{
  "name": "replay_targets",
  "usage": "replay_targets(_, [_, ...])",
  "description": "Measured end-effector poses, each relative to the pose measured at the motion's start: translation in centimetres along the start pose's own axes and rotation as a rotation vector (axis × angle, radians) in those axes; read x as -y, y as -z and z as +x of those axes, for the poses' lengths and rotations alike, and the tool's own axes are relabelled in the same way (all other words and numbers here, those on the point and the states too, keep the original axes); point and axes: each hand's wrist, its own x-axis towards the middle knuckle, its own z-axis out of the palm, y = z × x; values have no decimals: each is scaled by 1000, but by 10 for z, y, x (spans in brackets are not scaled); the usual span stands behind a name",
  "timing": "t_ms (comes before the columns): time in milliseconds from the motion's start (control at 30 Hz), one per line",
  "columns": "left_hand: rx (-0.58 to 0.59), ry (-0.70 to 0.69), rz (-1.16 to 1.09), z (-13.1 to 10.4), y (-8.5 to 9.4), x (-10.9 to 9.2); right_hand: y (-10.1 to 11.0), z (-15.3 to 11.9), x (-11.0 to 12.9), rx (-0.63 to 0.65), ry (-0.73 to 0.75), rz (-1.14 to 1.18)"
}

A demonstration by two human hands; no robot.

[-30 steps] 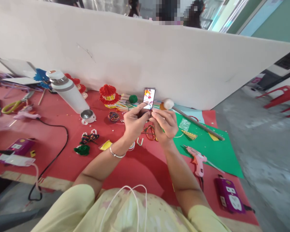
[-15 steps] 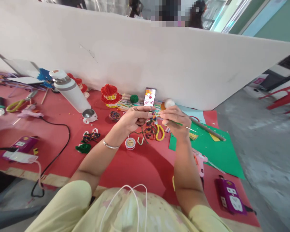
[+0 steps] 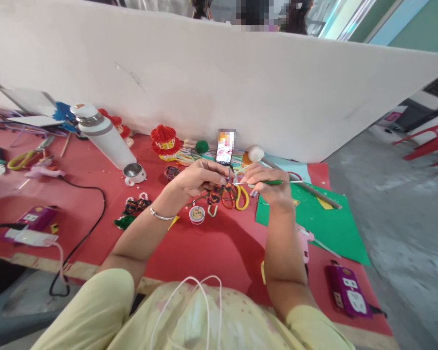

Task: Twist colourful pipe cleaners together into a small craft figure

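Note:
My right hand (image 3: 270, 184) is closed around a crochet hook (image 3: 276, 182) with a green grip, its thin metal shaft lying nearly level. My left hand (image 3: 206, 177) pinches a dark multicoloured piece of crochet (image 3: 214, 194), which hangs below the fingers. The hook's tip meets the yarn between both hands, though the fingers partly hide the stitches. Just under the crochet are yellow-and-orange-handled scissors (image 3: 242, 198). A small round spool (image 3: 197, 215) lies on the red table near my left wrist.
A phone (image 3: 224, 147) leans against the white partition (image 3: 204, 82). To the left stand a white thermos (image 3: 104, 136) and a metal-lined cup (image 3: 134, 173). On the right are green card (image 3: 324, 228), a pink glue gun (image 3: 303, 240) and a purple power strip (image 3: 350, 291).
The crochet hook has swung from a slant to nearly level, its tip now at the yarn. My left hand has shifted slightly left, and the crochet hangs lower and further left.

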Motion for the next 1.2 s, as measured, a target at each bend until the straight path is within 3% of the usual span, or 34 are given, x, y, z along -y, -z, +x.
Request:
replay_targets(67, [-41,-50,-70,2,-8,6,-15,0,-8,-122,26,47])
replay_targets(133, [-143,-189,-125,6,-16,13,-27,0,-11,-247,49,-61])
replay_targets(267, [-489,-535,6,12,-28,26,-35,1,-2,-239,96,-512])
replay_targets(367, [-563,-604,52,14,-35,32,-36,-2,3,-252,217,-750])
replay_targets(433, [-538,-551,-32,13,-39,32,-40,-5,2,-288,283,-846])
replay_targets(500, [-430,-400,-183,11,-40,29,-43,-8,-3,-357,293,-864])
replay_targets(567, [-265,-217,-297,9,-37,23,-44,-8,-7,-414,239,-721])
replay_targets(633, [-171,-149,-317,6,-30,16,-42,-6,-11,-427,141,-404])
replay_targets(733, [-121,-136,-190,1,-19,7,-32,-3,-15,-373,-37,44])
replay_targets(800, [-125,-141,-66,-2,-13,4,-23,-3,-14,-301,-121,149])
replay_targets(1000, [-103,-188,273,-3,-4,0,7,-9,-4,-70,-284,164])
replay_targets(1200, [-85,-216,415,1,2,-1,16,-11,4,22,-347,81])
